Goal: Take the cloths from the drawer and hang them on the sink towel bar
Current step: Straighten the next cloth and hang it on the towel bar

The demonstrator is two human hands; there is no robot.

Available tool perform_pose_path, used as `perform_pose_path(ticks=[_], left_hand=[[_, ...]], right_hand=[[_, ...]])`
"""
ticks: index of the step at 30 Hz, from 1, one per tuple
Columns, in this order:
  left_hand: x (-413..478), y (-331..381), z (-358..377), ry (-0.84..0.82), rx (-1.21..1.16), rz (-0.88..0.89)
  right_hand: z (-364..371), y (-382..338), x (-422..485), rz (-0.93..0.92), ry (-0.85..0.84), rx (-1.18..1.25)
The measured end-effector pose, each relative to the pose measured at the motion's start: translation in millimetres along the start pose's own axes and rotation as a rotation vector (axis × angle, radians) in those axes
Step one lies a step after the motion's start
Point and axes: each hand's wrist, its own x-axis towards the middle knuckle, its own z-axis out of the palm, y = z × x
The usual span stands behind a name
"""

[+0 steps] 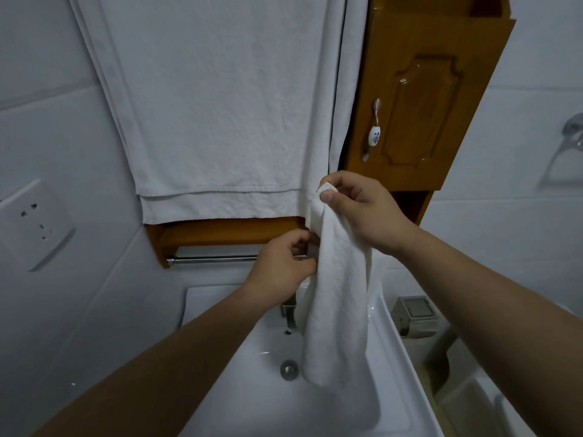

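White cloth (334,294): hanging in a long, loose fold over the sink, its top corner being held up in front of the big towel's lower right corner, its bottom end dangling just beside the drain (289,369).
Right hand (356,209): reaching in from the right, thumb and forefinger pinching the cloth's top corner, the other fingers curling behind it.
Left hand (280,269): reaching up from the lower left, its fingers closing narrowly on the cloth's left edge partway down, right at the bar's right end.
Towel bar (214,259): a metal rod running level under the wooden shelf (220,231); its left part is showing bare, its right end is hiding behind the left hand and the cloth. Whether the cloth is already passing over it cannot be told.
Sink (397,351): a white basin lying below both forearms.
Tap (289,307): metal, peeking out between the left wrist and the cloth, mostly hidden.
Big towel (220,105): white, hanging flat and doubled, its hems ending just above the wooden shelf.
Cabinet (426,99): glossy brown wood, standing just right of the big towel, its door closed, carrying a handle (373,130) with a white patterned middle.
Socket (34,222): white, sitting on the tiled wall at the left.
Towel ring (564,152): metal, showing at the far right edge.
Grey box (415,313): sitting low, right of the sink, blurred.
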Motion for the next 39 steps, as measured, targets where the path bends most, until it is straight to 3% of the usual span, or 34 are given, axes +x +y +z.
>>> perform_pose_path(ticks=[14,27,39], left_hand=[[0,-2,2,0.089,-0.025,0.022],[-4,-4,2,-0.129,-0.128,-0.069],[-19,-27,-4,-0.252,0.078,-0.097]], right_hand=[[-4,-4,-3,0.021,-0.041,0.096],[-9,-8,-6,0.043,-0.049,0.107],[-22,-11,-8,0.096,-0.018,0.143]])
